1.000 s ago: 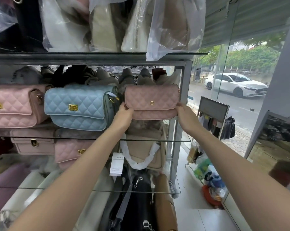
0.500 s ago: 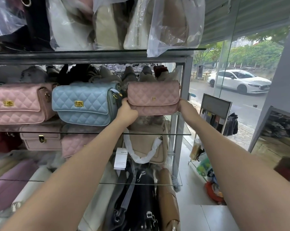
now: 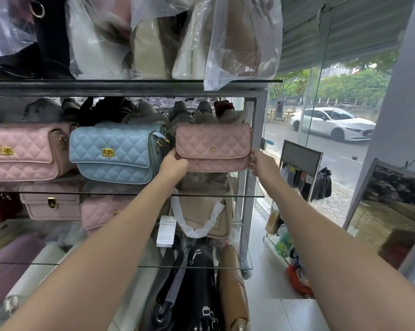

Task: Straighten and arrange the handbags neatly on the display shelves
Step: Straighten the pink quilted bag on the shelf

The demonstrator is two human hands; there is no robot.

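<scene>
Presently the dusty-pink quilted handbag (image 3: 213,146) is held at the right end of the middle glass shelf (image 3: 257,195), upright and facing front. It is gripped at its lower left corner by the left hand (image 3: 174,164) and at its lower right corner by the right hand (image 3: 261,163). It sits just beside the blue handbag (image 3: 115,151), with the metal post (image 3: 259,130) close on its other side.

The step in hand is judged to be the squaring-up of this bag in its slot. For the next move, the bag would need to be set level with the blue one, its front brought into line with the row, and both hands then drawn away without its being tipped.

Much is hidden. The fingers of both hands are tucked behind the bag's ends, so how far they wrap cannot be told. Whether the bag's base rests on the glass or is lifted clear cannot be made out. No strap is shown. The light-pink handbag (image 3: 22,151) is cut off at the left edge, and the bags on the top shelf are blurred by plastic wrapping.
</scene>
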